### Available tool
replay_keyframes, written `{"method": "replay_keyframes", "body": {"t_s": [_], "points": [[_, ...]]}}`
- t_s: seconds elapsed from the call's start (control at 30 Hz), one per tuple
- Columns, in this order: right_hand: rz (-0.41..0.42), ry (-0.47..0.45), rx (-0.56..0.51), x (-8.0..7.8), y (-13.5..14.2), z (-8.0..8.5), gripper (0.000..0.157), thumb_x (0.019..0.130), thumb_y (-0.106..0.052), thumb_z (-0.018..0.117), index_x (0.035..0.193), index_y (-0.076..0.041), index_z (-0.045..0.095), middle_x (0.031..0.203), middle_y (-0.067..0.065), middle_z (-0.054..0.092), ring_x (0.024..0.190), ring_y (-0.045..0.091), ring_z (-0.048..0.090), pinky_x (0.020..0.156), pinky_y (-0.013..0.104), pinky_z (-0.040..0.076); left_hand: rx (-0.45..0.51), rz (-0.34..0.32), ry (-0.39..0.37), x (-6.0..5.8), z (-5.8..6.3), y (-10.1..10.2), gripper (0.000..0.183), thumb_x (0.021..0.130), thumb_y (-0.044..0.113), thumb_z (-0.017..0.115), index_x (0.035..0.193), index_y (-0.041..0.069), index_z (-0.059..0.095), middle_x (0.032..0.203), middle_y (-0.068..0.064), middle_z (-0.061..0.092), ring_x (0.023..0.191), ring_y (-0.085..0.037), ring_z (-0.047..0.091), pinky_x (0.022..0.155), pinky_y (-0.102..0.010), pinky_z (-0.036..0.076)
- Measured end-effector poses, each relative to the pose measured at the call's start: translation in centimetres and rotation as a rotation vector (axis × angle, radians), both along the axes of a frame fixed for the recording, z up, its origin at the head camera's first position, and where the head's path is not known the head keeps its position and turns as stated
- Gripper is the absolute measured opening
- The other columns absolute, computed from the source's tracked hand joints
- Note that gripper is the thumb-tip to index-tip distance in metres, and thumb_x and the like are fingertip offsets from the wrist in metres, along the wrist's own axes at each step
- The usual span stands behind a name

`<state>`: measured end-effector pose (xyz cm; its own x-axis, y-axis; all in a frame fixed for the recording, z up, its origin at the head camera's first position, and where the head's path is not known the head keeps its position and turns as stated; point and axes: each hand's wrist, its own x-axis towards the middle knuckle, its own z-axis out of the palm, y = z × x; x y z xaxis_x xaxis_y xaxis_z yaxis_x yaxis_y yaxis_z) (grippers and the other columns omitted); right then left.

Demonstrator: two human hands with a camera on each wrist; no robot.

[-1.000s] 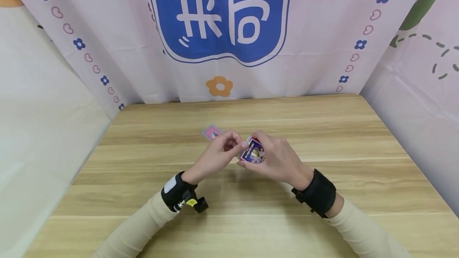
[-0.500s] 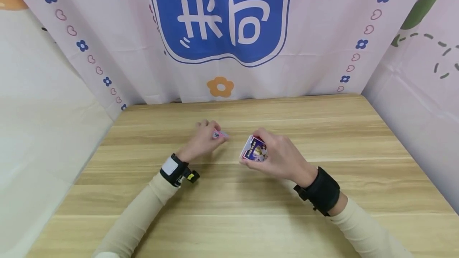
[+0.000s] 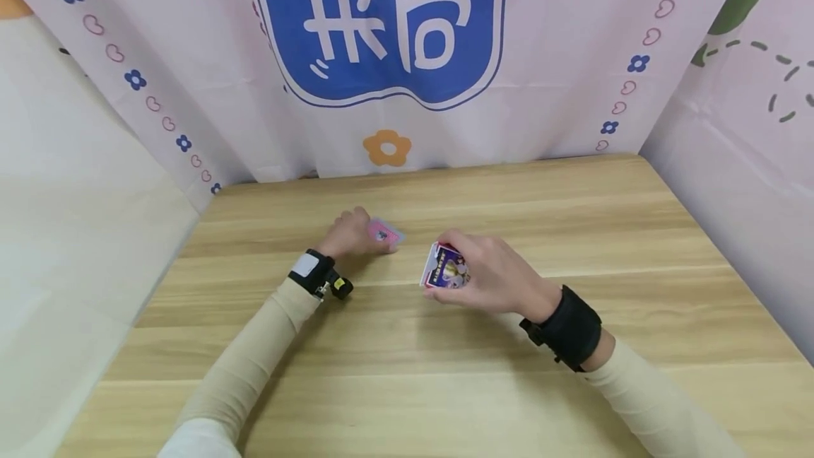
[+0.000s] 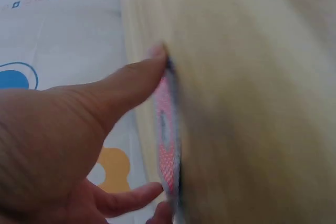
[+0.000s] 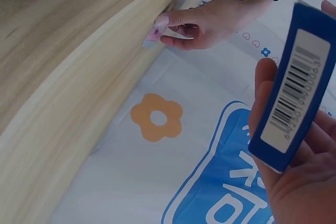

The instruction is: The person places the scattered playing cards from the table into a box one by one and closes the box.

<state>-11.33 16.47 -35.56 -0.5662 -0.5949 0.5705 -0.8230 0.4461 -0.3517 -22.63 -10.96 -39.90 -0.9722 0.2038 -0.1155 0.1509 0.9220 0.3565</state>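
Note:
My left hand (image 3: pixel 351 234) is over the back left part of the table, pinching a pink-backed playing card (image 3: pixel 385 232) between thumb and fingers. In the left wrist view the card (image 4: pixel 166 135) stands nearly edge-on, its ends between the thumb and fingertips. Whether more cards lie beneath it I cannot tell. My right hand (image 3: pixel 499 271) grips a playing card box (image 3: pixel 450 269) with a purple printed face, held tilted above the table. The right wrist view shows the box's blue narrow side with a barcode label (image 5: pixel 297 90).
The wooden table (image 3: pixel 407 373) reaches back to a pale hanging cloth (image 3: pixel 540 112) with a blue emblem and an orange flower. More printed cloth rises along both sides. Each wrist wears a black strap; the left strap (image 3: pixel 311 271) carries a small camera.
My left hand has left the box, moved left and back to the card on the table, and taken hold of it. The right hand stays nearly in place with the box.

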Motion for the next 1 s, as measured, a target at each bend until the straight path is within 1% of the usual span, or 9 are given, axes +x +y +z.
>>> {"method": "replay_keyframes", "body": {"t_s": [0.13, 0.23, 0.33, 0.4, 0.5, 0.63, 0.77, 0.83, 1.0], "points": [[-0.006, 0.0, -0.004, 0.0, 0.0, 0.1, 0.061, 0.068, -0.048, 0.078, 0.107, -0.007, 0.055, 0.076, -0.005, 0.057, 0.056, 0.002, 0.05, 0.044, 0.021, 0.046, 0.137, -0.041, -0.049, -0.1, 0.1, 0.1, 0.058, 0.074, 0.035, 0.079, 0.103, -0.001, 0.045, 0.085, -0.014, 0.056, 0.07, -0.025, 0.054, 0.055, -0.034, 0.048], [-0.022, -0.004, 0.002, 0.0, 0.2, 0.0, 0.061, 0.069, -0.05, 0.077, 0.107, -0.008, 0.055, 0.077, -0.006, 0.057, 0.055, 0.002, 0.05, 0.044, 0.02, 0.046, 0.226, -0.143, -0.08, 0.3, 0.1, 0.6, 0.03, 0.089, 0.021, 0.066, 0.104, 0.003, 0.047, 0.086, -0.011, 0.059, 0.066, -0.021, 0.055, 0.051, -0.03, 0.046], [-0.031, -0.011, 0.002, -0.2, 0.3, 0.0, 0.061, 0.069, -0.05, 0.077, 0.108, -0.009, 0.055, 0.078, -0.007, 0.057, 0.057, 0.001, 0.049, 0.045, 0.02, 0.046, 0.267, -0.246, -0.051, 1.2, 0.7, 1.5, 0.013, 0.098, 0.018, 0.052, 0.106, 0.008, 0.049, 0.086, -0.006, 0.061, 0.066, -0.019, 0.058, 0.05, -0.028, 0.048], [-0.027, -0.013, -0.008, -0.3, 0.4, 0.1, 0.059, 0.069, -0.049, 0.077, 0.107, -0.009, 0.055, 0.077, -0.007, 0.057, 0.056, 0.0, 0.049, 0.045, 0.019, 0.046, 0.333, -0.301, -0.024, 2.1, 1.8, 2.2, 0.012, 0.1, 0.018, 0.049, 0.108, 0.009, 0.048, 0.085, -0.005, 0.062, 0.067, -0.02, 0.06, 0.053, -0.032, 0.051], [-0.015, -0.014, -0.021, -0.5, 0.5, 0.4, 0.059, 0.07, -0.048, 0.077, 0.108, -0.009, 0.054, 0.076, -0.007, 0.057, 0.055, 0.001, 0.049, 0.044, 0.02, 0.046, 0.474, -0.359, -0.022, 4.0, 4.5, 3.0, 0.016, 0.1, 0.016, 0.048, 0.113, 0.006, 0.047, 0.089, -0.009, 0.062, 0.072, -0.022, 0.061, 0.06, -0.037, 0.054], [-0.028, -0.019, -0.022, -0.5, 0.7, 0.7, 0.06, 0.071, -0.052, 0.074, 0.107, -0.009, 0.053, 0.077, -0.006, 0.057, 0.057, 0.002, 0.05, 0.044, 0.021, 0.047, 0.617, -0.411, -0.008, 5.7, 7.7, 3.1, 0.022, 0.098, 0.012, 0.051, 0.12, 0.008, 0.047, 0.093, -0.012, 0.061, 0.072, -0.021, 0.059, 0.058, -0.032, 0.053], [-0.038, -0.025, -0.015, -0.5, 0.8, 0.8, 0.061, 0.072, -0.056, 0.072, 0.106, -0.009, 0.053, 0.077, -0.005, 0.058, 0.058, 0.003, 0.051, 0.045, 0.022, 0.047, 0.671, -0.486, 0.006, 6.3, 9.1, 3.3, 0.027, 0.094, 0.005, 0.054, 0.117, 0.019, 0.053, 0.09, -0.008, 0.061, 0.068, -0.019, 0.058, 0.052, -0.028, 0.051], [-0.033, -0.027, -0.013, -0.5, 0.7, 0.8, 0.06, 0.072, -0.055, 0.072, 0.105, -0.009, 0.053, 0.078, -0.005, 0.059, 0.058, 0.003, 0.051, 0.045, 0.021, 0.047, 0.68, -0.517, -0.031, 6.8, 9.4, 3.7, 0.03, 0.093, 0.004, 0.055, 0.117, 0.022, 0.054, 0.09, -0.008, 0.061, 0.068, -0.019, 0.057, 0.051, -0.031, 0.05], [-0.018, -0.021, -0.014, -0.5, 0.5, 0.8, 0.059, 0.072, -0.053, 0.073, 0.105, -0.008, 0.053, 0.077, -0.004, 0.058, 0.058, 0.003, 0.051, 0.044, 0.021, 0.047, 0.639, -0.525, -0.043, 7.9, 9.5, 4.6, 0.031, 0.092, 0.002, 0.055, 0.117, 0.02, 0.054, 0.089, -0.007, 0.062, 0.067, -0.018, 0.057, 0.049, -0.031, 0.049]]}}
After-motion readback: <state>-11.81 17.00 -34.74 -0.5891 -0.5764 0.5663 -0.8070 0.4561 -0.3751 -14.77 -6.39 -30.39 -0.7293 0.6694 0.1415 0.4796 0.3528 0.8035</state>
